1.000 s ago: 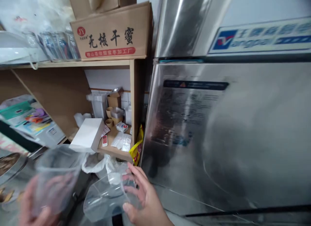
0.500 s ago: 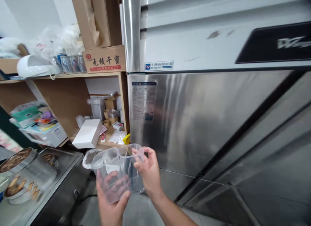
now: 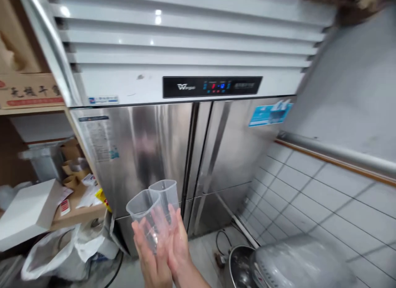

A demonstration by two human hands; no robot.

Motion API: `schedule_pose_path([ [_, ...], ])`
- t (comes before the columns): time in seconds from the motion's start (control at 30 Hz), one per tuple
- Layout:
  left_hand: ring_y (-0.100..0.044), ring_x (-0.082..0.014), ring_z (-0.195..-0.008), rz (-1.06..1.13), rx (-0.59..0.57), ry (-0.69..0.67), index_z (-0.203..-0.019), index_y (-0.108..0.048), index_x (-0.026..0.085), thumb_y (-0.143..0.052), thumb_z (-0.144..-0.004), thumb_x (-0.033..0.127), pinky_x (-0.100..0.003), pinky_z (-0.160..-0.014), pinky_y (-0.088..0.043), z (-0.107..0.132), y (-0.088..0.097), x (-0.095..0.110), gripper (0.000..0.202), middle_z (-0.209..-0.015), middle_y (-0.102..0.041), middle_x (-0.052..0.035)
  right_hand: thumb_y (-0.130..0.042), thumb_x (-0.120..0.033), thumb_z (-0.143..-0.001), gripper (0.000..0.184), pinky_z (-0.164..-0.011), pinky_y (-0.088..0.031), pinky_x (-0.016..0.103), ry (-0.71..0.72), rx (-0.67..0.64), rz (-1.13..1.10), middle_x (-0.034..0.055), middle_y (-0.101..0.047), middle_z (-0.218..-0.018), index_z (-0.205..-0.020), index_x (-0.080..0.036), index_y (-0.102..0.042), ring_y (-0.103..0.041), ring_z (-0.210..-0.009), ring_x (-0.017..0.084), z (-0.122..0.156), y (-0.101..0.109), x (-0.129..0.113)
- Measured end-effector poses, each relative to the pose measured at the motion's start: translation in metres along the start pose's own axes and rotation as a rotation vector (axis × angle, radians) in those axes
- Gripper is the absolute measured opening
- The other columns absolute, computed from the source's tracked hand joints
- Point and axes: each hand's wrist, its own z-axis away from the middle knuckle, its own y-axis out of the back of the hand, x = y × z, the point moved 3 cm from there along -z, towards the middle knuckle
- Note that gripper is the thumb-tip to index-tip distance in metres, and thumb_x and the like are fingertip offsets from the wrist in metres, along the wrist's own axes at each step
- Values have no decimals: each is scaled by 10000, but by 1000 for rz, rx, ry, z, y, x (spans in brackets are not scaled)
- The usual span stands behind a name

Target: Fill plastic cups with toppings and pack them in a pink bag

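Note:
Two clear plastic cups sit side by side in front of me, low in the head view. My left hand (image 3: 147,251) wraps round the left cup (image 3: 141,207). My right hand (image 3: 178,243) presses against the right cup (image 3: 165,194), fingers closed on its side. Both hands touch each other. Behind the cups stands a tall stainless steel refrigerator (image 3: 173,143) with its two doors closed and a dark control panel (image 3: 212,86) above them.
A wooden shelf (image 3: 74,213) at left holds a white box (image 3: 26,209), small cartons and packets. White plastic bags (image 3: 62,255) lie below it. A tiled wall with a metal rail (image 3: 334,154) runs at right. A metal bowl and mixer (image 3: 278,267) stand at lower right.
The view has swung right, from the shelf to the refrigerator front. The two cups, apart a second ago, are now held together and raised upright in both hands.

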Motion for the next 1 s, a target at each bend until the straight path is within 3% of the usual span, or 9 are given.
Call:
schedule_pose_path([
  [0.27,-318,-307,-1519,-129,-128,-29,-1593,-132,332,-566,-904,513,-570,-1231,-336,65,-185,47,834,-1614,-386,-140,-618,-715,-801,595,-937,-551,557,276,122,-157,-3,-710,-1018,-1289,-413,-461,-699,-876,218,11,84,-201],
  [0.43,-362,-264,-1500,-65,-170,-1,-1589,-101,321,-531,-930,508,-503,-1215,-387,97,-304,71,809,-1623,-368,-137,-615,-723,-814,547,-942,-556,539,268,79,-156,3,-704,-1055,-1200,-339,-557,-682,-980,231,14,130,-308],
  [0.53,-380,-283,-1490,-73,-175,-21,-1597,-133,296,-558,-923,471,-508,-1207,-394,112,-354,80,815,-1607,-400,-148,-637,-711,-810,557,-951,-546,568,255,84,-164,6,-695,-1147,-1217,-337,-566,-671,-1053,248,17,150,-360],
  [0.63,-445,-306,-1448,-100,-232,-189,-1552,-327,291,-600,-905,428,-515,-1168,-436,108,-379,92,716,-1566,-467,-131,-662,-710,-791,557,-935,-562,496,339,155,-162,22,-707,-1121,-1165,-302,-599,-678,-1010,220,14,171,-405],
  [0.73,-463,-278,-1425,-139,-255,-405,-1445,-504,272,-530,-948,357,-493,-1175,-423,54,-383,109,504,-1535,-492,-114,-648,-714,-798,580,-913,-571,450,432,164,-153,29,-719,-1070,-1190,-289,-609,-678,-990,201,6,193,-445],
  [0.77,-506,-271,-1377,-145,-140,-414,-1403,-538,250,-514,-957,358,-491,-1156,-436,23,-380,115,459,-1475,-540,-125,-641,-712,-805,592,-909,-573,453,441,153,-151,32,-721,-1069,-1217,-288,-606,-679,-988,201,5,199,-455],
  [0.87,-578,-276,-1268,-228,180,-244,-1413,-484,158,-549,-936,449,-468,-1098,-475,-85,-376,134,562,-1402,-558,-191,-634,-697,-813,598,-879,-581,443,400,87,-161,51,-726,-1088,-1201,-242,-638,-682,-944,196,3,215,-477],
  [0.93,-529,-298,-1333,-296,114,-125,-1427,-439,130,-578,-915,485,-487,-1144,-421,-143,-385,146,638,-1425,-547,-213,-641,-686,-808,572,-864,-582,434,352,40,-178,58,-732,-1100,-1132,-216,-675,-682,-922,196,5,223,-482],
  [1.0,-593,-298,-1257,-315,61,-72,-1394,-452,136,-618,-885,516,-471,-1084,-472,-171,-390,154,657,-1368,-605,-202,-651,-691,-792,575,-860,-581,439,296,14,-194,63,-742,-1099,-1097,-206,-696,-683,-914,201,5,229,-479],
])
